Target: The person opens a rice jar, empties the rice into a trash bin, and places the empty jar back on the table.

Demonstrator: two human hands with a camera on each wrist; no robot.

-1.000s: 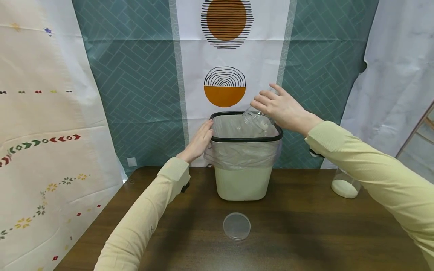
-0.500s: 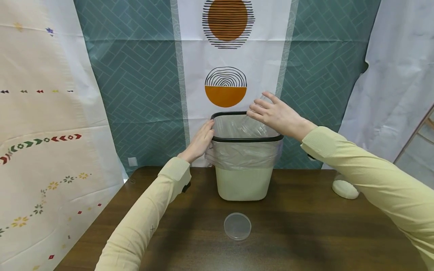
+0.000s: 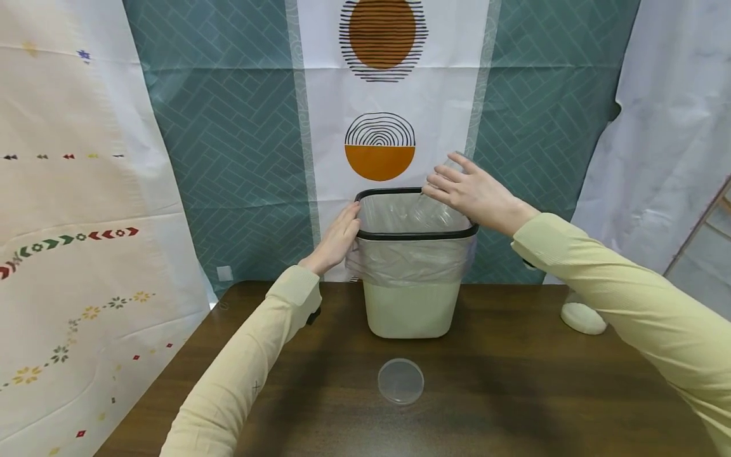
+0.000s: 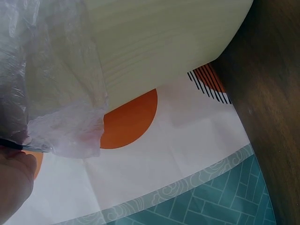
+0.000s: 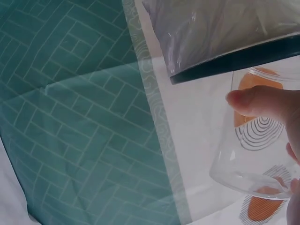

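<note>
Two hands (image 3: pixel 335 238) (image 3: pixel 476 197) touch one bin (image 3: pixel 410 308), one jar (image 5: pixel 227 164).

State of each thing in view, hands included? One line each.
Bin: upright, top open.
Bag: lining the bin, edge folded down outside.
Clear jar: tilted, lower end inside the bin's opening.
Right hand: gripping the clear jar.
Left hand: resting at the bin's rim.
Clear disc: flat on the table.
White round thing: on the table, partly behind the right sleeve.
</note>
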